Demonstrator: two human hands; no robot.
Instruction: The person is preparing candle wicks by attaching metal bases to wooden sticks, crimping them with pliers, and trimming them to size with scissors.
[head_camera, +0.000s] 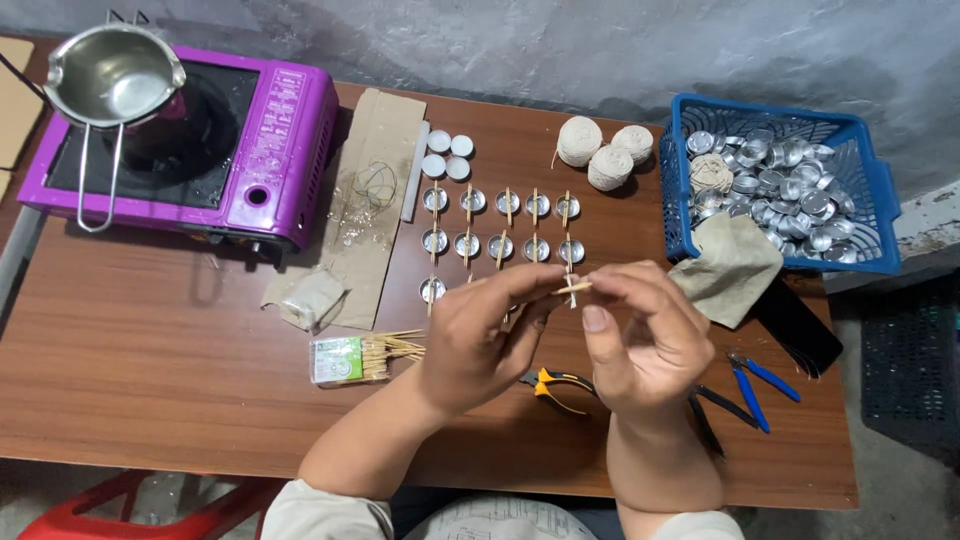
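Two bare forearms enter from the lower edge. Left hand (480, 335) and right hand (640, 340): no gloves, rings, watch or wristband visible. Fingernails short and unpainted; right thumbnail plainly visible. Sleeves are short, pale off-white fabric, ending above the elbows at the bottom corners. A light garment with faint printed markings shows between the arms

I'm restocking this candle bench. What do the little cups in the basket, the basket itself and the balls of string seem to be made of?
The small cups look like thin bright metal, probably aluminium: silvery with sharp glints. The blue basket seems moulded plastic: uniform colour, slotted lattice walls. The balls of string look like undyed cotton or similar fibre: matte off-white, visibly wound strands.
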